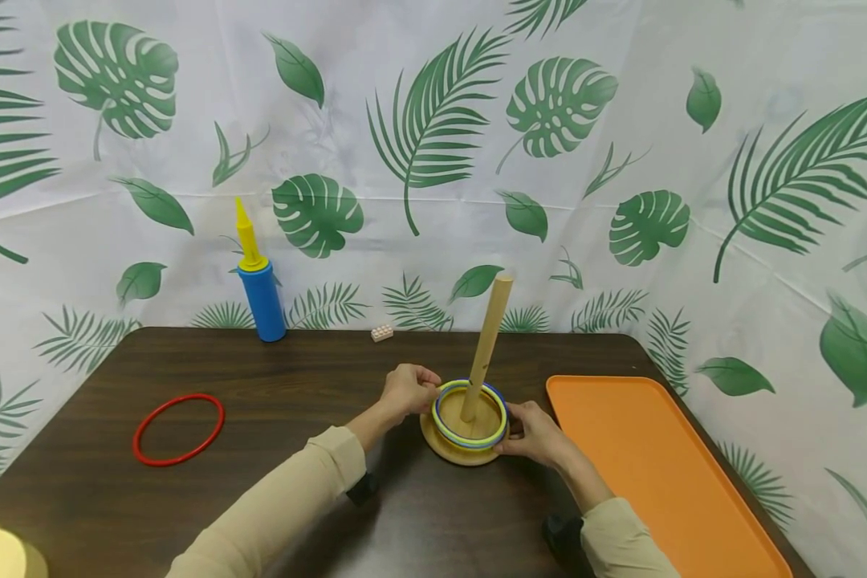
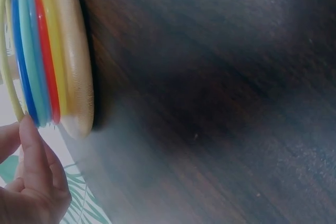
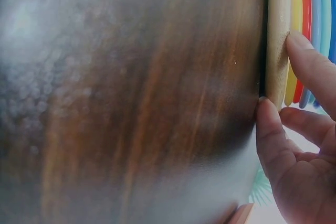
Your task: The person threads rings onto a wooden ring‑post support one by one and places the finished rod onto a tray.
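Pinching pale yellow ring (image 2: 9,85) — left hand (image 1: 410,391) | above stacked rings (image 2: 43,56), right of hand | right hand (image 1: 538,433) — gripping wooden base (image 2: 79,72)

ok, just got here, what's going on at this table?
A person is handling a ring stacker. Their left hand pinches the pale yellow ring, topmost around the wooden peg, while their right hand grips the edge of the wooden base. Below that ring sit the other stacked rings: dark blue, teal, light blue, red and yellow. A loose red ring lies on the table to the left; an orange tray is on the right.
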Demonstrator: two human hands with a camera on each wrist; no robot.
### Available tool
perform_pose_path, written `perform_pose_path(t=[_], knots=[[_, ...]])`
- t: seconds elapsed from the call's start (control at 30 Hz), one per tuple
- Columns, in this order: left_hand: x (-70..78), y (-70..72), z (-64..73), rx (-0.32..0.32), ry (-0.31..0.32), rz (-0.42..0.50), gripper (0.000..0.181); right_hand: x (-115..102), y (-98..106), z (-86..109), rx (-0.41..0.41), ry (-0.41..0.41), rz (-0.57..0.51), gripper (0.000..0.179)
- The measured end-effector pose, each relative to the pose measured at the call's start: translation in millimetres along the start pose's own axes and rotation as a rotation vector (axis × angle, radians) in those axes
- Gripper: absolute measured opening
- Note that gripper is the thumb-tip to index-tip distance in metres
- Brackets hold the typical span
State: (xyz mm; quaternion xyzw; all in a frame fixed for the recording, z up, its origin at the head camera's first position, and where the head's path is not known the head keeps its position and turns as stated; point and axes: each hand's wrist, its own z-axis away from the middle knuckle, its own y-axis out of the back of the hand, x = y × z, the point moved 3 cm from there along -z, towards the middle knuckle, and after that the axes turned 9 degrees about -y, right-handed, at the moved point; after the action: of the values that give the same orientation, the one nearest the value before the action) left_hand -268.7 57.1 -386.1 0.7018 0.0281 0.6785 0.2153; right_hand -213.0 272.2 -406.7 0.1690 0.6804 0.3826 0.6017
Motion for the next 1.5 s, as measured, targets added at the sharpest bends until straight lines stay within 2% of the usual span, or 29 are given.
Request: perform_pose_path(t=[0.2, 0.4, 0.53, 0.73, 0.9, 1.07, 1.37, 1.5], knots=[[-5.8, -1.0, -0.2, 0.013, 0.001, -0.01, 0.011, -0.6, -1.0, -0.7, 0.003, -0.001, 0.0, 0.049], [-8.8, 4.1, 1.4, 0.012, -0.029, 0.02, 0.013, -1.1, -1.5, -1.0, 0.012, 0.019, -0.009, 0.045], [-11.5, 14.8, 2.8, 0.027, -0.037, 0.018, 0.017, -1.0, -1.5, -0.5, 0.016, 0.014, -0.006, 0.047], [-19.9, 38.8, 1.9, 0.064, -0.025, 0.019, 0.019, -1.0, -0.2, 0.7, 0.022, 0.001, 0.005, 0.051], [-29.3, 62.9, -0.6, 0.085, -0.019, 0.001, 0.022, -0.8, 0.1, 1.1, 0.011, 0.003, -0.019, 0.049], [-39.5, 95.2, -2.8, 0.108, -0.009, -0.051, 0.025, -0.3, -1.0, 1.2, 0.017, 0.0, -0.008, 0.051], [-60.8, 164.0, 1.9, 0.146, 0.058, -0.237, 0.033, -0.2, -1.8, 1.8, 0.018, -0.005, -0.024, 0.052], [-68.7, 193.9, 10.1, 0.143, 0.086, -0.377, 0.038, 0.2, -1.8, 1.6, 0.015, 0.005, -0.028, 0.052]])
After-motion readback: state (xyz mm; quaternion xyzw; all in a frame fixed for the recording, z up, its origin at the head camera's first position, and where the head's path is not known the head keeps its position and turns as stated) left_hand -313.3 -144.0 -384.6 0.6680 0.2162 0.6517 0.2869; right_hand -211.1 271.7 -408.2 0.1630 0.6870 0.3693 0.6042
